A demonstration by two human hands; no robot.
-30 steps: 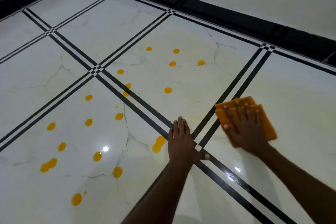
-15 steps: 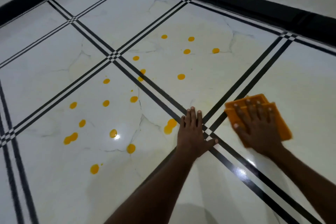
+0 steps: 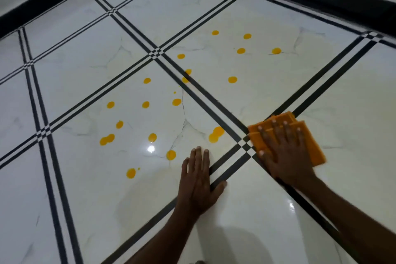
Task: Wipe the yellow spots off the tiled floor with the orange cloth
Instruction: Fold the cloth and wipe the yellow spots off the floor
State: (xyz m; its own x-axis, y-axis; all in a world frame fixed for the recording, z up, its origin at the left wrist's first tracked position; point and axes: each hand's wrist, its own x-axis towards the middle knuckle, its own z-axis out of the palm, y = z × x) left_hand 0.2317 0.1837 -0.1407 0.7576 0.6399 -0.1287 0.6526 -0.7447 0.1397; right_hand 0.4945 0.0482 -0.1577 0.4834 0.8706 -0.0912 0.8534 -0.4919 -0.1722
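Pressing my right hand [image 3: 287, 152] flat on the orange cloth [image 3: 310, 143], I am holding it against the tiled floor [image 3: 278, 221] with the fingers [image 3: 273, 133] spread wide over the folded fabric; nothing is being pinched, the palm is simply bearing down; the cloth is lying just right of the crossing where two sets of black double lines [image 3: 231, 169] are meeting, its left corner touching that crossing, and its far edge is showing layered folds. My left hand [image 3: 198, 184] is resting open on the floor nearer to me, fingers together and pointing away, thumb stretched out to the right across the black lines; it is holding nothing. The yellow spots [image 3: 216, 134] are sitting scattered over two tiles to the left and beyond the cloth; the closest one, a double blob, is lying near the cloth's left corner on the other side of the lines, apart from it; another spot is lying just beyond my left fingertips. A black skirting [image 3: 321, 0] is running along the foot of the wall at the top; a light glint [image 3: 151, 149] is shining on the glossy tile among the spots.
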